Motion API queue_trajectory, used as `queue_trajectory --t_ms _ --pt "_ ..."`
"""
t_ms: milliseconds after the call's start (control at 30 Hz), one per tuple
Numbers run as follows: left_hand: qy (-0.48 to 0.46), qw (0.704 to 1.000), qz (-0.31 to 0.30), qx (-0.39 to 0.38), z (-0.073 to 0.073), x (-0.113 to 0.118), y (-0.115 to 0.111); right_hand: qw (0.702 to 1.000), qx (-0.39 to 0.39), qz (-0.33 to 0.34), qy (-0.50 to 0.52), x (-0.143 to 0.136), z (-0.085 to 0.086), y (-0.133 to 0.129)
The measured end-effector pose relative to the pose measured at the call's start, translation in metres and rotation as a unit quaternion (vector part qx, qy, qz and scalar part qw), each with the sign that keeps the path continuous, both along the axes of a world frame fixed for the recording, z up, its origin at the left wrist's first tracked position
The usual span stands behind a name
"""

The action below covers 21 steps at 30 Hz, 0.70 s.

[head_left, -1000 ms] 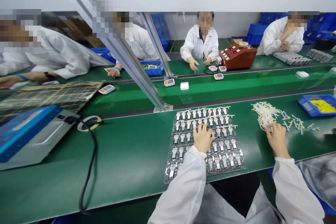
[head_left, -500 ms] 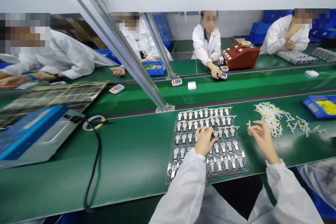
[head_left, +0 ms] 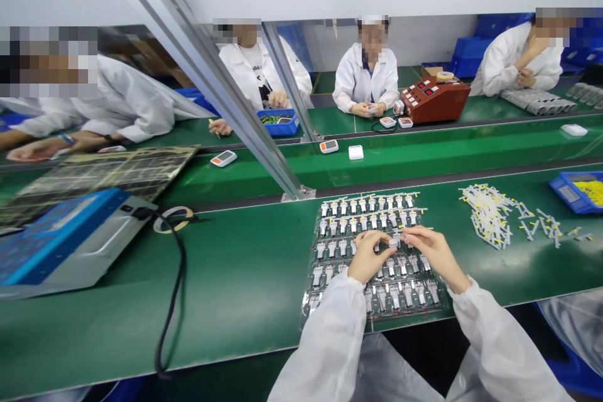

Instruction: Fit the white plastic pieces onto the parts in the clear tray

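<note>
A clear plastic tray (head_left: pixel 308 276) in front of me holds rows of small white-and-silver parts (head_left: pixel 393 295). White sticks with yellow bits lie across its far rows. Over the tray's middle, my left hand (head_left: pixel 367 257) is closed, thumb and fingers pinching a small white-and-silver part. My right hand (head_left: pixel 436 251) meets it from the right, its fingertips pinched on a thin white stick with a yellow bit, mostly covered by the fingers. To the right lies a loose pile of similar white sticks (head_left: pixel 487 217).
A blue bin (head_left: pixel 570 198) of yellow pieces stands far right. On the left are a blue-and-grey machine (head_left: pixel 89 245), its black cable (head_left: pixel 176 301) and a tape roll (head_left: pixel 174 220). White handheld devices (head_left: pixel 223 158) sit on the green conveyor (head_left: pixel 424 144). Several co-workers in white coats sit opposite.
My right hand has moved left from beside the stick pile to the tray, bringing the white stick to my left hand. Opposite, a co-worker's hand has drawn back from the conveyor.
</note>
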<state>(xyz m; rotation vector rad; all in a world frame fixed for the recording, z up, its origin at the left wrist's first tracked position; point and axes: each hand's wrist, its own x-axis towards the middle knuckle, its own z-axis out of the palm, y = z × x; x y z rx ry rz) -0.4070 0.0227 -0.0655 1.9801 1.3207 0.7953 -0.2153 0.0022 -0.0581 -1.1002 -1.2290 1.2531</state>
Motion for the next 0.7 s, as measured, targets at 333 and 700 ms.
queue_trajectory --t_ms 333,700 --pt "-0.029 0.997 -0.001 0.073 0.010 0.010 -0.018 0.992 -0.046 -0.072 0.095 -0.017 -0.002 -0.008" --pt "-0.027 0.988 0.026 0.149 0.014 0.020 -0.025 0.954 -0.110 -0.071 0.268 -0.029 0.001 -0.013"
